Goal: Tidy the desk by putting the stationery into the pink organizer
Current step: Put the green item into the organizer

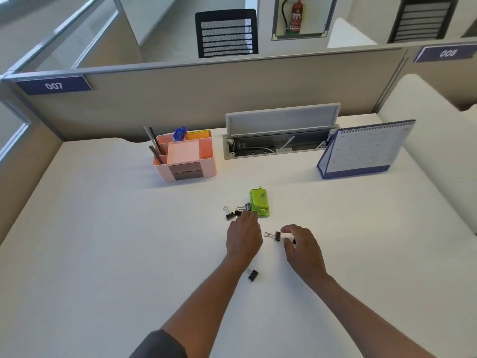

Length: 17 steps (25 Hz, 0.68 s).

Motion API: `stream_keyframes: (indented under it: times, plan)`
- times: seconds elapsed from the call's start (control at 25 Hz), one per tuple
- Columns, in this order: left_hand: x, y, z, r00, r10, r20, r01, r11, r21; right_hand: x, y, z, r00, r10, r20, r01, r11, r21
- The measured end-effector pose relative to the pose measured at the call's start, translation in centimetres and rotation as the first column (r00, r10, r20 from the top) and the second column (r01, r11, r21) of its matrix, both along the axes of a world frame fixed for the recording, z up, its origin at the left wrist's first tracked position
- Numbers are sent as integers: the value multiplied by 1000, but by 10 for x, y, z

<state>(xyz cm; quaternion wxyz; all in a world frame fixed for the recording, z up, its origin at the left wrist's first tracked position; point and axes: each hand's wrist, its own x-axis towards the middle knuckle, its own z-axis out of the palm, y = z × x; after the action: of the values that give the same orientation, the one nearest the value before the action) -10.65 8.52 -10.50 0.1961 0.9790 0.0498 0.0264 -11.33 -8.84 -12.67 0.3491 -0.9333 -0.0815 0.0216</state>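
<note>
While pens and notes already stood in the organizer (pixel 184 157), the punch (pixel 259 203) and clips (pixel 277 236) lay loose nearer the person than it, left hand (pixel 244 235) reaching, grip hidden, right hand (pixel 302 248) spread.

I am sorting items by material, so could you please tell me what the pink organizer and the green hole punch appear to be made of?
The pink organizer looks like moulded matte plastic: uniform colour, rounded corners. The green hole punch seems glossy plastic with small metal fittings, though that is uncertain at this distance.
</note>
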Motion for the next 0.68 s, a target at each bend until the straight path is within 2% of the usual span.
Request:
stream_keyframes:
  times: [0.36,0.68]
  plan:
    - [58,-4,15,980,169,-106,-167,986,26,31,-11,-3,1000,6,-11,-6,1000,-27]
    - [82,-4,9,950,234,-205,-237,972,14,69,-1,-8,1000,3,-5,-3,1000,-16]
